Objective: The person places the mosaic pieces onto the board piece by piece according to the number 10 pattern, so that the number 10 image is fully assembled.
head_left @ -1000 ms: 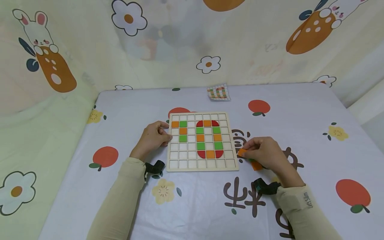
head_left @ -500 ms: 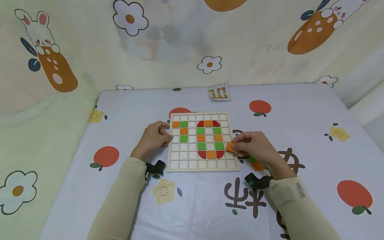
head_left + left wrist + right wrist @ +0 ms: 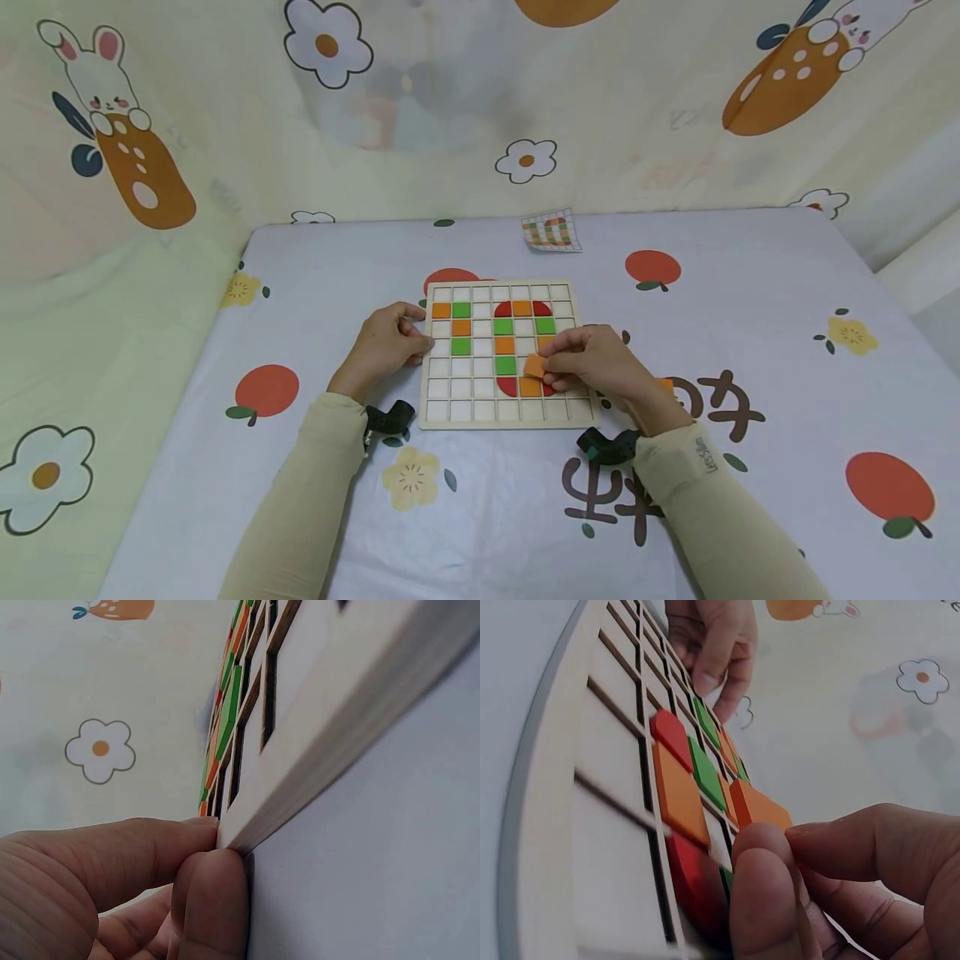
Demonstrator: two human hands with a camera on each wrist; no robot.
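Note:
A square wooden grid board (image 3: 450,388) lies on the table, with orange, green and red tiles set in some of its cells. My left hand (image 3: 381,348) pinches the board's left edge; the left wrist view shows thumb and finger (image 3: 214,900) at the frame's edge. Over the lower right part of the board, my right hand (image 3: 600,362) pinches a loose orange square tile (image 3: 534,366) between thumb and fingertips. In the right wrist view this orange tile (image 3: 757,806) is tilted, raised above the cells. My right hand hides some tiles on that side.
Behind the board lies a small card (image 3: 551,231) printed with a coloured grid pattern. An orange piece (image 3: 665,384) peeks out past my right wrist on the table. A printed cloth (image 3: 480,517) covers the table, and a curtain (image 3: 420,108) hangs at the back.
My right hand has carried the orange tile leftward from beside the board's right edge to over its cells. My left hand has stayed on the left edge.

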